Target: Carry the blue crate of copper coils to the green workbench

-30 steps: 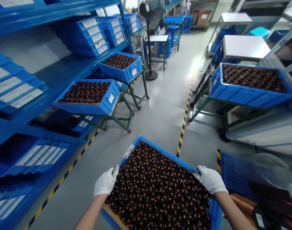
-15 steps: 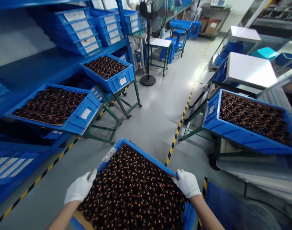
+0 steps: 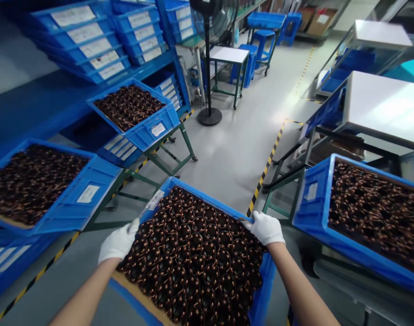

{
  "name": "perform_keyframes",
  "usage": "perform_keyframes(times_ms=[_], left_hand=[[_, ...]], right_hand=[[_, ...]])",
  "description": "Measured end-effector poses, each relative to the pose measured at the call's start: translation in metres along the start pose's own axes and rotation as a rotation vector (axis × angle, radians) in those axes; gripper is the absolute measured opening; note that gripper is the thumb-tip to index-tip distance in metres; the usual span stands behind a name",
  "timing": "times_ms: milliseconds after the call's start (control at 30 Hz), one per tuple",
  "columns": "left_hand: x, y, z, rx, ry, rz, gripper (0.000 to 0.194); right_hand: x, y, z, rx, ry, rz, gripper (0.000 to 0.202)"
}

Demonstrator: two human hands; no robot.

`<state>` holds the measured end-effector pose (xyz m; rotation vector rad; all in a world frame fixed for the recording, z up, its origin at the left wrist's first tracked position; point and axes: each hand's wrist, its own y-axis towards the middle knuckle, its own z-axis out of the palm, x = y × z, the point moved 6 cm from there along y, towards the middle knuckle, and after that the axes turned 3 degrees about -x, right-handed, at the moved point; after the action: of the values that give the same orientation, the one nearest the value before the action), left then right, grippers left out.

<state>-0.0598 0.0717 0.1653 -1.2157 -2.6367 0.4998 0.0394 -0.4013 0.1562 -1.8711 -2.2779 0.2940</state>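
Observation:
I carry a blue plastic crate [image 3: 193,189] packed with several dark, copper-wound round coils [image 3: 196,262]. My left hand [image 3: 118,244], in a white glove, grips the crate's left rim. My right hand [image 3: 265,227], also gloved, grips the right rim near its far corner. The crate sits tilted in front of me above the grey floor, with a white label [image 3: 155,199] on its far left corner.
Two more coil-filled blue crates [image 3: 139,129] [image 3: 88,194] rest on green stands at left, beside blue shelving of labelled bins [image 3: 88,40]. Another full crate [image 3: 315,203] stands at right. A standing fan [image 3: 209,68], small tables and a yellow-black floor line [image 3: 266,165] lie ahead.
I have walked forward along the aisle with the crate. The side crates have slid closer and lower in view. Both hands keep the same hold.

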Motion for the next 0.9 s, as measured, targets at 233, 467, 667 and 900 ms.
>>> perform_keyframes(times_ms=[233, 467, 667, 900], left_hand=[[-0.101, 0.082, -0.031, 0.093, -0.053, 0.03, 0.067], [-0.216, 0.151, -0.064, 0.089, -0.127, 0.089, 0.069], [-0.32, 0.212, -0.096, 0.073, -0.205, 0.179, 0.071], [-0.439, 0.283, -0.134, 0.048, -0.183, 0.242, 0.073]], right_hand=[[-0.05, 0.142, -0.044, -0.029, 0.06, 0.04, 0.047], [-0.11, 0.19, -0.073, -0.352, 0.227, 0.421, 0.057], [-0.131, 0.146, -0.027, 0.13, 0.648, 1.09, 0.079], [-0.176, 0.246, -0.062, 0.16, 0.589, 1.059, 0.07]])
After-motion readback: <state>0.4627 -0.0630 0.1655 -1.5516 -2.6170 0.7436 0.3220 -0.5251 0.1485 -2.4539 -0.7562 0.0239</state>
